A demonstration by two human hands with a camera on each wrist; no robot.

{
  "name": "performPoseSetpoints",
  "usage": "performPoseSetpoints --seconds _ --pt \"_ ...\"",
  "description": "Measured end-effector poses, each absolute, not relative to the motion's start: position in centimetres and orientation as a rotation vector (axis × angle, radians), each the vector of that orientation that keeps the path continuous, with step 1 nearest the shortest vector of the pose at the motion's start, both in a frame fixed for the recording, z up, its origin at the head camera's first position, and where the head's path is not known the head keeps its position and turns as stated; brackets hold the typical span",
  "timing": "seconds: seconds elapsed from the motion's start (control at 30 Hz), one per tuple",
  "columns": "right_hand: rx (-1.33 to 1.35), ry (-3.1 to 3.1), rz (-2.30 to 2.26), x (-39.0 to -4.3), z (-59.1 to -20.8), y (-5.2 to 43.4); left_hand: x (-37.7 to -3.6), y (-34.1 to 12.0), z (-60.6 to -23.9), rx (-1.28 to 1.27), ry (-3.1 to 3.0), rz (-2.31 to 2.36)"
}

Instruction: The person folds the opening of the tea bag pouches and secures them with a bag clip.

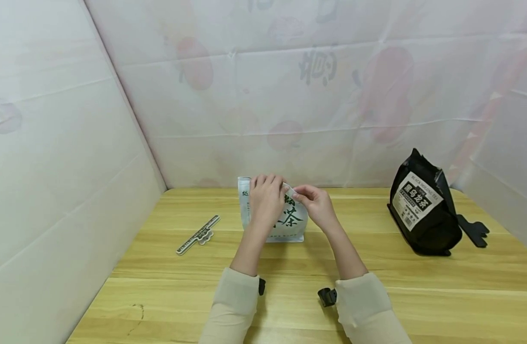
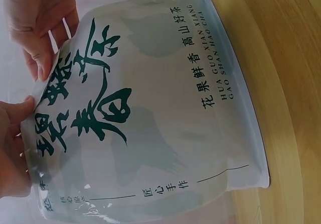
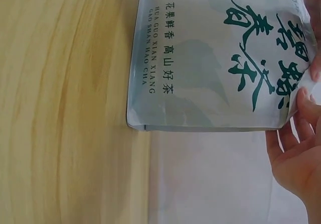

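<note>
Pale pouch [image 2: 160, 91], upright, printed front [image 3: 256, 53] nearside, top edge [image 1: 244, 178] crosswise

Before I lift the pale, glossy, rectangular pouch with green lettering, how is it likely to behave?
The pouch may flex, since its top edge bends. Its shiny, smooth-looking surface could be slightly slippery. It probably will not roll: its straight bottom edge rests on the wood-grained table.

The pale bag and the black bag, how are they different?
The pale bag has dark green writing; the black bag has a white label. The left hand and right hand pinch the pale bag's top; no hand touches the black bag. Both stand on the table.
</note>
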State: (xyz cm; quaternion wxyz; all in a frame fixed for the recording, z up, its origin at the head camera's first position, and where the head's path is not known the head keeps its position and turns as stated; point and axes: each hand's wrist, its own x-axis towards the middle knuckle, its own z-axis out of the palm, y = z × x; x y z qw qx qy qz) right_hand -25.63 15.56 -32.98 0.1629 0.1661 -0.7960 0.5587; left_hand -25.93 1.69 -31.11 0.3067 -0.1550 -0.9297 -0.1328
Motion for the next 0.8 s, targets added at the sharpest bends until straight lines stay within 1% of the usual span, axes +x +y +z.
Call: performPoseSetpoints --seconds 0.13,0.47,0.6,0.8 --pt "0.497 -2.283 1.61 -26.8 -34.0 16.0 -26.0 1.7 -31.0 -0.411 -2.468 -0.353" --pt "0.555 -2.286 1.627 -26.8 -34.0 16.0 -25.9 1.5 -30.8 -0.418 -2.476 -0.378" --pt "0.562 -2.288 1.633 -26.3 -33.4 15.8 -25.9 1.5 -30.9 -0.43 -2.465 -0.392" --pt "0.544 -2.274 1.605 -24.6 -31.9 15.1 -25.8 1.5 -31.0 -0.434 -2.45 -0.399"
